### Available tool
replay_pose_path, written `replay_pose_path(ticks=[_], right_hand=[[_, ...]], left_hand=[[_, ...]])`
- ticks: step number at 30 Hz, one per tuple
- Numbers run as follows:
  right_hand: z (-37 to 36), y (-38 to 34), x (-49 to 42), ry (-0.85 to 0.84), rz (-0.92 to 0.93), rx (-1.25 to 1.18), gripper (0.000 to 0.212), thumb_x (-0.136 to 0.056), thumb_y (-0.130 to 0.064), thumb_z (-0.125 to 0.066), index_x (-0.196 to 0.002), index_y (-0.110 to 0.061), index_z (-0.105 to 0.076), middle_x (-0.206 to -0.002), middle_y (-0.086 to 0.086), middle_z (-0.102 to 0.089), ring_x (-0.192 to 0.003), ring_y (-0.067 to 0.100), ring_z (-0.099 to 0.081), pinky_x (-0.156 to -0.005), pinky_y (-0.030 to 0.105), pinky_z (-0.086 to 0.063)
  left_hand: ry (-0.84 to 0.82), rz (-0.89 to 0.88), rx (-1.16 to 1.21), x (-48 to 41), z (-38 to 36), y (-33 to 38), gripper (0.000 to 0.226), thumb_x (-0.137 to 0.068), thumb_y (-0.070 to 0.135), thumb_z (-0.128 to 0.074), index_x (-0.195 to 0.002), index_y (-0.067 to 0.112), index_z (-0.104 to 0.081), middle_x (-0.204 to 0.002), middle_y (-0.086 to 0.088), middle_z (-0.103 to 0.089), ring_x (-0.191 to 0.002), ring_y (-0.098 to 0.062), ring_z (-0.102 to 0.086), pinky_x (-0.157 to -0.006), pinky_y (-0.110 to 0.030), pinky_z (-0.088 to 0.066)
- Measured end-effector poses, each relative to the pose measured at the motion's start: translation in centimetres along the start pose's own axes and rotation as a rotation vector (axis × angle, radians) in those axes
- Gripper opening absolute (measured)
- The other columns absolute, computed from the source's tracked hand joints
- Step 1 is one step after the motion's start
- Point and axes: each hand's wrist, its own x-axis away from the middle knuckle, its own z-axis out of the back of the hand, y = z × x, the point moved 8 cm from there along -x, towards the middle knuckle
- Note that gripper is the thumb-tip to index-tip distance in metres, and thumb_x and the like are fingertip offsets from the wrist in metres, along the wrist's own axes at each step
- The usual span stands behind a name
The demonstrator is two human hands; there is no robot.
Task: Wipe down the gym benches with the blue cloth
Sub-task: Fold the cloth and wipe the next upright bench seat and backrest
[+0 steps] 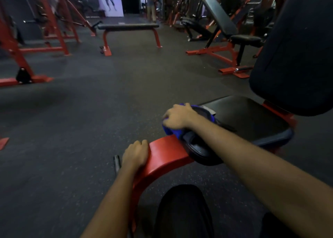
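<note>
1. Dark rubber flooring runs across a dim gym full of red steel frames. A flat bench stands well away ahead, and an incline bench off to the right.
2. Close by is a third bench, with its black seat below a big black backrest.
3. The right hand has its fingers curled down over the blue cloth, bunching it against the top of a round black disc at the front end of that seat. Whether the disc is a pad or a plate I cannot tell.
4. The left hand grips the edge of the curved red frame arm just beside the disc, fingers wrapped over it — apparently as a brace.
5. Step in hand, as I judge it: wiping the front end of the near bench, cloth pressed down on the disc.
6. The next move probably calls for carrying the cloth back along the seat with steady pressure and then up the backrest — neither shows any cloth on it now.
7. The two far benches look like the ones left to do.
</note>
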Motion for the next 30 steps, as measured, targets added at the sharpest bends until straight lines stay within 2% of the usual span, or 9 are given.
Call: replay_pose_path(ticks=[2,5,8,10,17,20,23,26,30], right_hand=[[-0.8,-2.2,3.7,0.084,0.085,0.149,0.042,-0.093,-0.039,-0.043,-0.132,-0.037,-0.059,-0.152,-0.006,-0.044,-0.147,0.024,-0.027,-0.111,0.068,-0.022],[-2.7,-2.3,9.4,0.174,0.056,0.163,0.047,-0.093,-0.039,-0.044,-0.14,-0.038,-0.05,-0.167,-0.005,-0.017,-0.155,0.024,-0.006,-0.111,0.071,-0.016],[-3.2,-2.0,12.5,0.28,-0.012,0.164,0.046,-0.091,-0.038,-0.049,-0.138,-0.041,-0.052,-0.169,-0.002,-0.01,-0.155,0.029,-0.004,-0.107,0.077,-0.014],[-3.2,-1.8,10.6,0.225,-0.078,0.111,0.045,-0.094,-0.038,-0.046,-0.139,-0.042,-0.048,-0.169,-0.002,-0.004,-0.155,0.03,0.001,-0.107,0.077,-0.011],[-0.2,-0.3,0.0,0.067,-0.245,-0.021,0.044,-0.093,-0.033,-0.045,-0.135,-0.034,-0.056,-0.146,0.0,-0.046,-0.139,0.027,-0.032,-0.111,0.065,-0.023],[0.7,2.9,0.2,0.153,-0.294,-0.199,0.04,-0.096,-0.038,-0.043,-0.134,-0.034,-0.057,-0.144,0.002,-0.05,-0.137,0.027,-0.039,-0.11,0.055,-0.027],[0.5,11.0,3.2,0.269,-0.499,-0.328,0.04,-0.1,-0.046,-0.039,-0.131,-0.029,-0.057,-0.143,0.007,-0.053,-0.133,0.031,-0.046,-0.105,0.046,-0.035],[-1.6,18.7,8.7,0.275,-0.732,-0.369,0.044,-0.101,-0.051,-0.034,-0.134,-0.03,-0.053,-0.145,0.01,-0.049,-0.135,0.033,-0.041,-0.109,0.055,-0.032],[-3.1,19.1,12.4,0.293,-0.809,-0.426,0.047,-0.099,-0.057,-0.036,-0.139,-0.035,-0.049,-0.146,0.009,-0.042,-0.138,0.034,-0.033,-0.108,0.066,-0.024]], left_hand=[[0.015,0.015,0.024,0.5,0.4,0.5,0.058,-0.099,0.039,-0.017,-0.118,0.004,-0.059,-0.133,-0.024,-0.057,-0.119,-0.039,-0.053,-0.094,-0.043,-0.039],[0.032,0.01,0.019,1.0,0.6,0.4,0.055,-0.101,0.036,-0.022,-0.121,0.002,-0.059,-0.132,-0.024,-0.057,-0.12,-0.038,-0.054,-0.096,-0.042,-0.04],[0.03,-0.006,0.005,0.9,0.5,0.4,0.055,-0.101,0.035,-0.022,-0.12,0.001,-0.06,-0.13,-0.024,-0.059,-0.116,-0.038,-0.055,-0.095,-0.043,-0.04],[0.035,-0.016,-0.001,0.8,0.4,0.3,0.055,-0.1,0.036,-0.022,-0.12,0.001,-0.06,-0.129,-0.024,-0.06,-0.115,-0.038,-0.056,-0.094,-0.044,-0.04],[0.039,-0.03,-0.049,0.4,0.5,0.0,0.057,-0.1,0.037,-0.023,-0.118,0.0,-0.062,-0.127,-0.026,-0.06,-0.113,-0.04,-0.057,-0.092,-0.043,-0.042],[-0.002,-0.046,-0.063,-0.6,0.4,0.3,0.057,-0.098,0.037,-0.023,-0.116,0.001,-0.062,-0.129,-0.026,-0.059,-0.115,-0.041,-0.056,-0.092,-0.044,-0.042],[0.029,-0.056,-0.037,-0.8,0.8,1.2,0.051,-0.098,0.035,-0.028,-0.112,0.002,-0.063,-0.126,-0.025,-0.06,-0.113,-0.041,-0.057,-0.089,-0.042,-0.042],[0.189,-0.119,0.061,0.0,2.8,4.2,0.046,-0.099,0.035,-0.037,-0.102,0.002,-0.068,-0.109,-0.025,-0.066,-0.103,-0.043,-0.061,-0.087,-0.044,-0.048],[0.326,-0.344,0.25,0.7,5.4,11.3,0.04,-0.098,0.037,-0.042,-0.086,0.007,-0.066,-0.088,-0.02,-0.071,-0.089,-0.041,-0.065,-0.077,-0.044,-0.052]])
